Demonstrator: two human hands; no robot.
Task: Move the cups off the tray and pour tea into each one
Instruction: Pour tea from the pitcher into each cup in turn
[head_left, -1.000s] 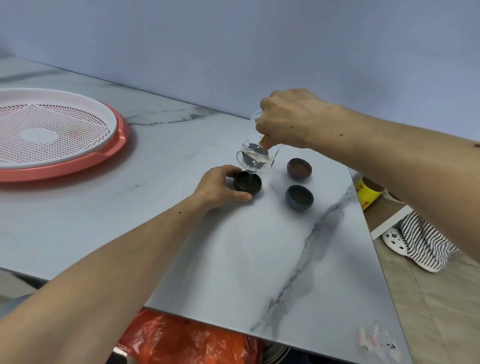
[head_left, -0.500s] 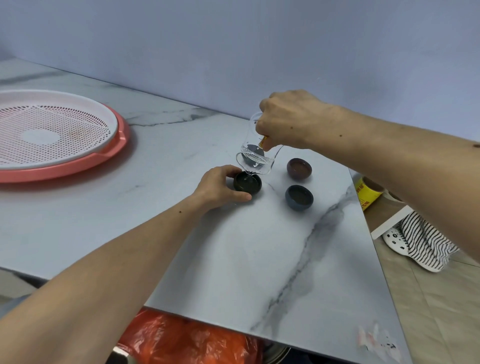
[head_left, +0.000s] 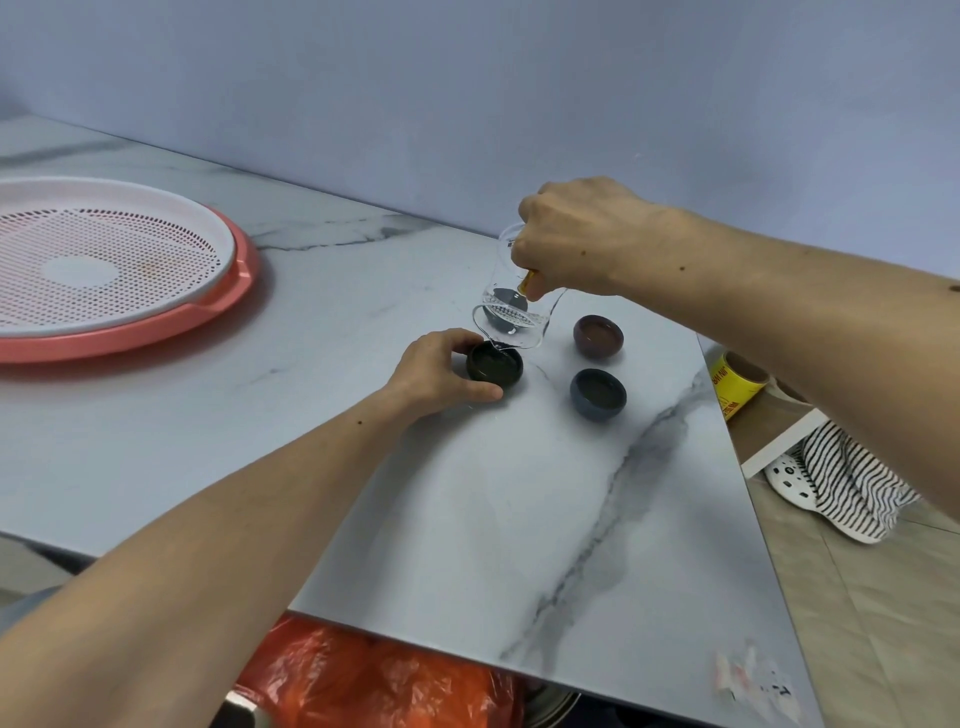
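Three small cups stand on the marble table, off the tray. My left hand (head_left: 441, 371) grips the dark green cup (head_left: 496, 366) from its left side. My right hand (head_left: 582, 236) holds a clear glass pitcher (head_left: 514, 309) with a strainer inside, tipped steeply so its spout sits just over the green cup's rim. To the right stand a brown cup (head_left: 598, 335) and, nearer me, a blue-grey cup (head_left: 597, 393); both hold brownish liquid. The round pink tray (head_left: 156, 332) with a white perforated insert lies at the far left, with no cups on it.
The table's right edge runs close beside the cups. Beyond it, on the floor, are a yellow tape roll (head_left: 737, 387), a white shelf board (head_left: 779, 449), and striped cloth (head_left: 852, 486). An orange plastic bag (head_left: 374, 680) sits below the front edge.
Almost nothing has shifted: both hands hold their places, with the pitcher kept tipped over the green cup.
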